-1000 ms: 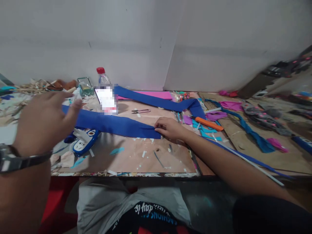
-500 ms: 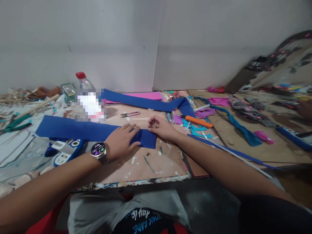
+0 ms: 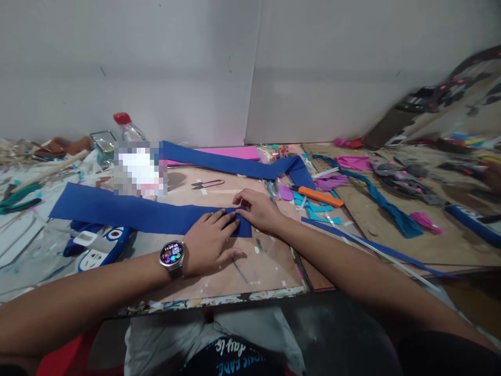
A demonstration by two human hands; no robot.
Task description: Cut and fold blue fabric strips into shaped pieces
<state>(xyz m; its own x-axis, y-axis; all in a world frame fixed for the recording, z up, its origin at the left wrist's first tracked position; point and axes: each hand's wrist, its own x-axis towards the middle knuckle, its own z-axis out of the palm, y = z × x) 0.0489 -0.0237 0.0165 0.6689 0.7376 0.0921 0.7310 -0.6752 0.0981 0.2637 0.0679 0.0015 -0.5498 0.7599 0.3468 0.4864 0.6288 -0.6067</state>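
My left hand (image 3: 209, 237), with a watch at its wrist, lies flat over a blue fabric strip (image 3: 125, 209), fingers stretched out and thumb on the board below. The strip runs leftward across the table, and its right end lies under my hands. My right hand (image 3: 256, 209) is bent over that end, with thumb and curled fingers closed at its upper edge beside my left fingertips. Just what the right fingertips pinch is partly hidden. Behind the hands, a pair of thread snips (image 3: 207, 184) lies on the pinkish board (image 3: 270, 261).
Farther back lies another long blue strip (image 3: 227, 164), over a pink piece (image 3: 230, 152). An orange cutter (image 3: 319, 196) rests among scraps at right. Green-handled pliers (image 3: 21, 201), a blue-and-white object (image 3: 104, 248) and a red-capped bottle (image 3: 129, 128) are at left. A wall (image 3: 188, 73) stands behind.
My left hand has slid toward the table's front edge and slightly right, uncovering more of the strip. My right fingers have moved left and down onto the strip, near the left fingertips.
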